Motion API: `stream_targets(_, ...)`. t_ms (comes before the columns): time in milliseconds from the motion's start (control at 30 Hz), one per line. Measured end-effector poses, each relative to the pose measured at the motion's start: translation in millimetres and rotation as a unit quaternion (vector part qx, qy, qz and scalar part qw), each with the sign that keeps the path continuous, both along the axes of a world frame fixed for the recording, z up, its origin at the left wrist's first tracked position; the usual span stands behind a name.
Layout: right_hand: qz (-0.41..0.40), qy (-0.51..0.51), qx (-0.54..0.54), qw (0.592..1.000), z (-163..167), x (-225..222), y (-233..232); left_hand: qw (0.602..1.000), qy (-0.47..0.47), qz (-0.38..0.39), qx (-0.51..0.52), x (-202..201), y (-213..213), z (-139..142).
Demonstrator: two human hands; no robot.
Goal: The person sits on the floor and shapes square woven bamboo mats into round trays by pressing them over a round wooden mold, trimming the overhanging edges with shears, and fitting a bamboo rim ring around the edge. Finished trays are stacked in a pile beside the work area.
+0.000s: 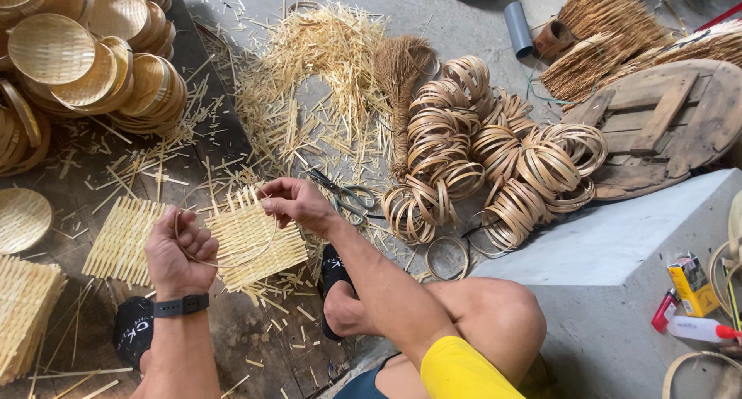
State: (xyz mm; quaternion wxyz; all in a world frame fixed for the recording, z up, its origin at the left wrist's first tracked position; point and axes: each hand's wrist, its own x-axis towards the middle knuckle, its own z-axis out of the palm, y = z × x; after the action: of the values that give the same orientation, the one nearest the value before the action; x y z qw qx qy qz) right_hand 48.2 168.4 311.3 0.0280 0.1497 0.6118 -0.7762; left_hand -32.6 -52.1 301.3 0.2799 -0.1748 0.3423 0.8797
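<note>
Hoop (224,248) lies over woven mat (251,241) on floor boards, between both hands. Left hand (179,254) fingers curled shut on hoop's left arc; right hand (297,203) pinches top-right rim. Judgement: keep hoop centred on mat, even margin round, grip steady. Second mat (124,241) touches left; scissors (344,196) just right; hoop pile (495,167) well apart. Open room toward knees.

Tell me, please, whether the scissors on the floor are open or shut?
Open: the scissors lie flat with their blades spread apart, beside the right hand.
</note>
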Motion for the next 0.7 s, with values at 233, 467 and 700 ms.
stream_targets(233,-0.072,-0.141,0.163,0.974,-77,-17,10,0.939,0.097,0.030,-0.329,-7,11,-95)
stream_targets(467,-0.087,-0.099,0.337,0.932,-161,-27,9,0.770,0.249,-0.087,-0.581,-11,-5,-183)
stream_targets(700,-0.078,-0.175,0.421,0.887,-192,-30,-4,0.713,0.236,-0.138,-0.645,-14,-4,-185)
